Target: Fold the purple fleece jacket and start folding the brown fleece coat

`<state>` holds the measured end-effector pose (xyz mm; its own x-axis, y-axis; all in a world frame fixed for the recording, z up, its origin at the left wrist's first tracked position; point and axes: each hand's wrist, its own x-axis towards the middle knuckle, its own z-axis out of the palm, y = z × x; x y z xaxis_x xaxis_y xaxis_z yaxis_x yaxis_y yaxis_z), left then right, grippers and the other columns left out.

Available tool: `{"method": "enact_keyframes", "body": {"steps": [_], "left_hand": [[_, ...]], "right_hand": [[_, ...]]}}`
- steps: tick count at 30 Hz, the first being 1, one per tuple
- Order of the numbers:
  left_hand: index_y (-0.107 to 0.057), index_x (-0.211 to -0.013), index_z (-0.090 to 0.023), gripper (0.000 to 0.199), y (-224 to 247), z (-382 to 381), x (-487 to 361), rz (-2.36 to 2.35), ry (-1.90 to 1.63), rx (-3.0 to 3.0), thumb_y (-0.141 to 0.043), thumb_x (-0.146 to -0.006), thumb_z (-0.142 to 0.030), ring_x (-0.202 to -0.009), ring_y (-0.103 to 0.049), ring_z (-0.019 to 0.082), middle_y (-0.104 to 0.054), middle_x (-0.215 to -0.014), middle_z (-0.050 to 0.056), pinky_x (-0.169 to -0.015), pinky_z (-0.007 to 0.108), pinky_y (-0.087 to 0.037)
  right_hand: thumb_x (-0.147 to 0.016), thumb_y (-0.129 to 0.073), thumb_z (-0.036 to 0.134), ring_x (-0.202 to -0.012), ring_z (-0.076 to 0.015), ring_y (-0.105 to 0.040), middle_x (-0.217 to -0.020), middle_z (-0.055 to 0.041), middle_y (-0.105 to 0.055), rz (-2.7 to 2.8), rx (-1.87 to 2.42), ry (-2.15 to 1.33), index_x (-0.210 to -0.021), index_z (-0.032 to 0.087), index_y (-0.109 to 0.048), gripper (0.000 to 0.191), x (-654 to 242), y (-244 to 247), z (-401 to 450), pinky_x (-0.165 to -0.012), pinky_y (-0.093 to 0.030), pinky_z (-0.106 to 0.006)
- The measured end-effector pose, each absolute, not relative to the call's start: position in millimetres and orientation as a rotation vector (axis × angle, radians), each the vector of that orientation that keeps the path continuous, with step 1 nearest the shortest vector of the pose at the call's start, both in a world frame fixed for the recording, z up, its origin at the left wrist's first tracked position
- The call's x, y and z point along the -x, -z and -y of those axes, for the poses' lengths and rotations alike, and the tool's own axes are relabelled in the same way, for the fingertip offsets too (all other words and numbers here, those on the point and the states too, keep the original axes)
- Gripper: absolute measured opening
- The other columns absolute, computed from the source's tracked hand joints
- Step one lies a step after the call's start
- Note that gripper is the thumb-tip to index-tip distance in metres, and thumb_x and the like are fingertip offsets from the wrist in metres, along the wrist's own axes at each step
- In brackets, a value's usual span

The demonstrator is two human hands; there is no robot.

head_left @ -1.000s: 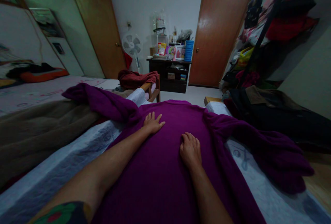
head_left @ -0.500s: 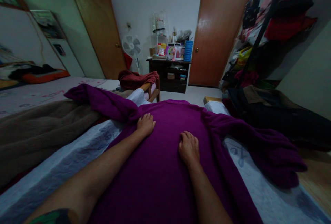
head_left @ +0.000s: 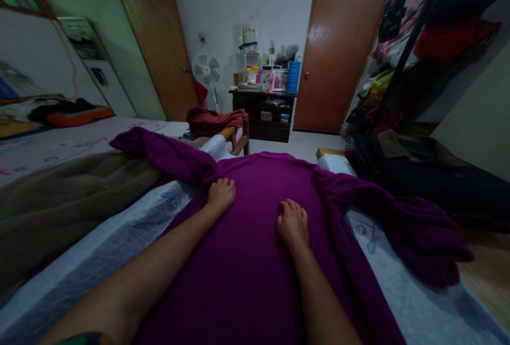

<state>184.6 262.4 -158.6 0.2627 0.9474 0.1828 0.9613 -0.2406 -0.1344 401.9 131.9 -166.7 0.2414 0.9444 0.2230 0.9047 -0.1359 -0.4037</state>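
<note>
Garment [head_left: 255, 276], purple and long-sleeved, lay spread on the pale bed [head_left: 422, 313], its neckline at the far edge, one sleeve crossing the left edge onto a brown blanket [head_left: 75, 185], the other lying along the right edge. The cloth looked light, soft and limp, unlikely to slip or break; the shoulder seams seemed good places to take hold. The left hand [head_left: 222, 194] rested by the left shoulder, fingers bent; whether its grip pinched cloth could not be made out. The right hand [head_left: 294, 220] lay mid-chest, its grip loosely curled. Beyond the bed stood a white fan [head_left: 207, 70], a dark cabinet [head_left: 274, 133] and a brown door [head_left: 345, 52].
</note>
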Motion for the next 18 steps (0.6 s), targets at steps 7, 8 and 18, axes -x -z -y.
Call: {"method": "enact_keyframes", "body": {"steps": [7,8,18], "left_hand": [[-0.052,-0.127,-0.015,0.051,162.5,-257.0,-158.5,1.913,0.030,2.286,-0.035,-0.094,-0.049,-0.109,-0.057,0.030,-0.061,-0.118,0.017,-0.091,0.041,-0.042],[-0.049,-0.131,-0.015,0.054,163.3,-258.0,-156.3,1.944,0.011,2.293,-0.033,-0.094,-0.051,-0.109,-0.057,0.031,-0.061,-0.120,0.018,-0.091,0.041,-0.042],[-0.037,-0.145,-0.016,0.063,164.6,-236.5,-166.4,1.954,0.047,2.353,-0.029,-0.095,-0.053,-0.136,-0.037,0.035,-0.038,-0.149,0.019,-0.108,0.047,-0.028]], "right_hand": [[-0.084,-0.046,0.018,-0.125,-0.0214,-0.045,-0.132,-0.0082,-0.057,1.689,2.058,-0.125,-0.119,0.021,-0.061,0.038,-404.2,170.1,-133.6,-0.107,-0.023,-0.035],[-0.084,-0.046,0.018,-0.125,-0.0216,-0.045,-0.133,-0.0082,-0.057,1.688,2.061,-0.132,-0.119,0.021,-0.061,0.038,-404.4,170.5,-134.0,-0.106,-0.023,-0.035],[-0.089,-0.044,0.026,-0.125,-0.0213,-0.044,-0.133,-0.0069,-0.056,1.717,2.067,-0.173,-0.119,0.022,-0.061,0.035,-406.4,169.8,-134.2,-0.107,-0.023,-0.037]]}}
